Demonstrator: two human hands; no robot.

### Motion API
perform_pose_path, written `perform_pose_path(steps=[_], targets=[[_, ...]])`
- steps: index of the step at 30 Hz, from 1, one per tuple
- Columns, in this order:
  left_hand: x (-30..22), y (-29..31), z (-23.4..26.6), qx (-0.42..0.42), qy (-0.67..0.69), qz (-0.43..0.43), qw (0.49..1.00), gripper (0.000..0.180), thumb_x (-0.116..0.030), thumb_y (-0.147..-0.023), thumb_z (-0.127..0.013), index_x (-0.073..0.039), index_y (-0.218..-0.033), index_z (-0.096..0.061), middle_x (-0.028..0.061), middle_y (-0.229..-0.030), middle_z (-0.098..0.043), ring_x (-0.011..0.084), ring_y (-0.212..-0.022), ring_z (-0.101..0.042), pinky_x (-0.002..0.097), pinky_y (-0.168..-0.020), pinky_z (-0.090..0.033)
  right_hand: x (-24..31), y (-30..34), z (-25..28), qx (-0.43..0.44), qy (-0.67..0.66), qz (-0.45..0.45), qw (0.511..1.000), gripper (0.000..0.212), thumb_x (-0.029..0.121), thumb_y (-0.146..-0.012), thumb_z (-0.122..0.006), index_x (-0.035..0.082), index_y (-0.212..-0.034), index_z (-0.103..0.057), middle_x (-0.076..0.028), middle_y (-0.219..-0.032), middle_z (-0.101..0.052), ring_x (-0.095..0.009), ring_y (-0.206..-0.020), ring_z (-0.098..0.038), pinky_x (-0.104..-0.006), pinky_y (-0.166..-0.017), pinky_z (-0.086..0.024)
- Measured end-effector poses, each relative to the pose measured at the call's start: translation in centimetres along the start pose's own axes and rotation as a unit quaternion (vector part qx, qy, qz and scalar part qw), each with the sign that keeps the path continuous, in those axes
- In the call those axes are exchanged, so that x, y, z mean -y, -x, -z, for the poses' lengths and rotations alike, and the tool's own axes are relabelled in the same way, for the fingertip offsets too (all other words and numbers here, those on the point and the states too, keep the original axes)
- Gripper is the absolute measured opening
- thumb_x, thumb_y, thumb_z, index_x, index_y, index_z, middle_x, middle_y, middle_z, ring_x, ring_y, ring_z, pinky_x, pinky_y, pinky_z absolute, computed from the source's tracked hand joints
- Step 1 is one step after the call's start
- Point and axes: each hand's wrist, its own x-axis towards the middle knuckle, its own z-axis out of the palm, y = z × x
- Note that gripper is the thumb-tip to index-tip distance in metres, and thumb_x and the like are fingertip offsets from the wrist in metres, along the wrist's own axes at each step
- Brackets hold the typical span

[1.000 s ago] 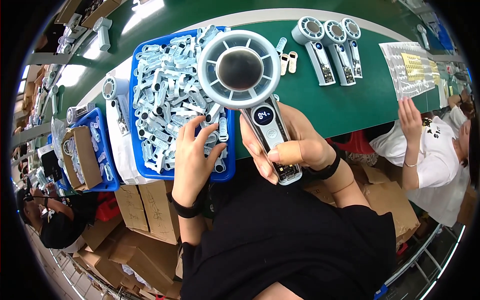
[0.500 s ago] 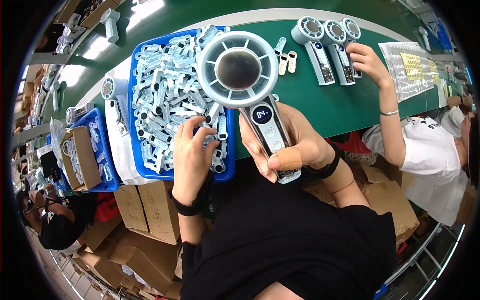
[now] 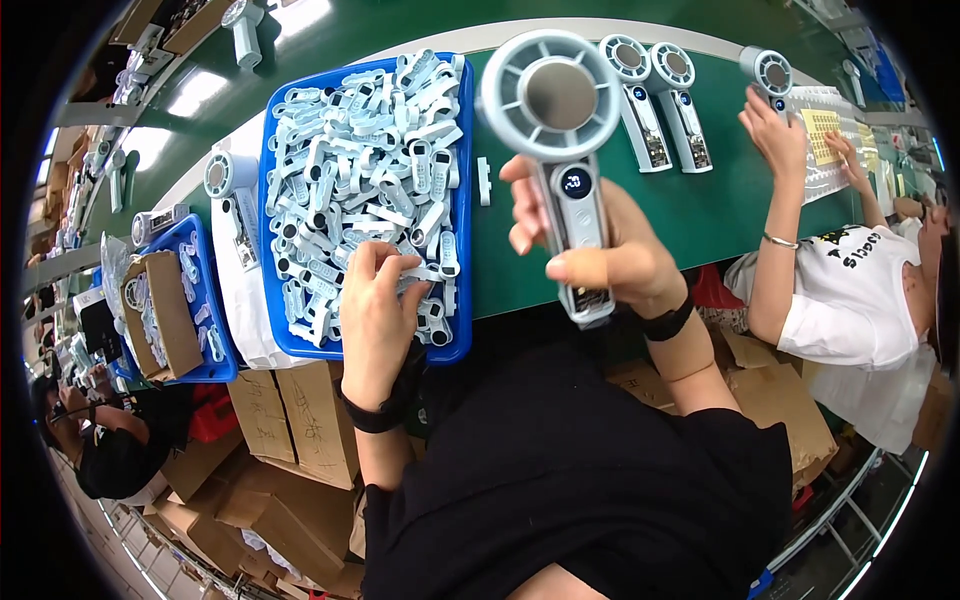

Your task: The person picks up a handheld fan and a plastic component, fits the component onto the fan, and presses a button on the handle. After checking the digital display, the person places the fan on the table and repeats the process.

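Observation:
My right hand (image 3: 635,262) is wrapped round the handle of a pale blue handheld fan (image 3: 578,208), raised upright above the table's near edge. Its round ribbed head faces up toward me, and a small round display glows on the handle. Over the near right part of a blue bin (image 3: 468,200), my left hand (image 3: 378,325) has its fingers and thumb drawn together at a light-blue plastic cover (image 3: 427,272). The bin is heaped with many such covers, some with dark oval windows. One loose cover (image 3: 484,181) lies on the green table just right of the bin.
Two more fans (image 3: 686,125) lie at the back right. A co-worker's hand (image 3: 780,135) holds another fan (image 3: 770,75) beside a bubble-wrap sheet (image 3: 835,180). Left of the bin are a fan (image 3: 235,205) on white wrapping and a smaller blue bin (image 3: 225,345). Cardboard boxes (image 3: 300,425) stand below.
My right hand has moved the fan up and to the right, and its display reads differently. My left fingers have drawn closer together. The co-worker has carried one fan away to the right.

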Motion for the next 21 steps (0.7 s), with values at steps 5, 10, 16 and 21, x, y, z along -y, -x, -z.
perform_pose_path(steps=[5,10,16,21], targets=[[0.0,0.1,0.3,-0.032,0.019,0.012,0.999,0.024,0.001,-0.065,-0.07,-0.002,-0.085,-0.056,0.0084,-0.088,-0.057,0.026,-0.084,-0.056,0.0341,-0.072,-0.044,3.4,0.6,6.6,-0.205,0.275,0.076,0.936,0.04,0.014,-0.07,-0.065,-0.005,-0.102,-0.053,-0.012,-0.1,-0.057,-0.019,-0.081,-0.059,-0.0291,-0.077,-0.045],[0.5,0.1,0.2,-0.068,0.05,0.045,0.995,0.026,-0.001,-0.066,-0.07,-0.005,-0.089,-0.058,0.0078,-0.075,-0.058,0.0267,-0.073,-0.056,0.0338,-0.066,-0.044,5.3,1.0,15.8,-0.352,0.244,0.172,0.887,0.036,0.008,-0.081,-0.061,-0.006,-0.111,-0.048,-0.014,-0.102,-0.06,-0.017,-0.084,-0.06,-0.0277,-0.08,-0.046],[0.0,-0.8,1.1,-0.086,0.039,0.023,0.995,0.029,0.001,-0.068,-0.067,-0.005,-0.095,-0.059,0.0081,-0.075,-0.057,0.0258,-0.072,-0.055,0.0328,-0.064,-0.044,4.1,0.2,24.1,-0.375,0.304,0.027,0.876,0.036,0.011,-0.086,-0.055,-0.006,-0.116,-0.046,-0.012,-0.102,-0.06,-0.014,-0.091,-0.057,-0.0249,-0.081,-0.044],[0.0,-1.5,1.7,-0.086,0.061,-0.017,0.994,0.028,0.005,-0.069,-0.063,-0.004,-0.096,-0.059,0.0086,-0.078,-0.057,0.024,-0.07,-0.056,0.0311,-0.062,-0.044,4.8,0.0,26.7,-0.273,0.341,-0.036,0.899,0.043,0.02,-0.086,-0.056,-0.006,-0.119,-0.046,-0.016,-0.11,-0.056,-0.019,-0.099,-0.055,-0.0279,-0.086,-0.042]])
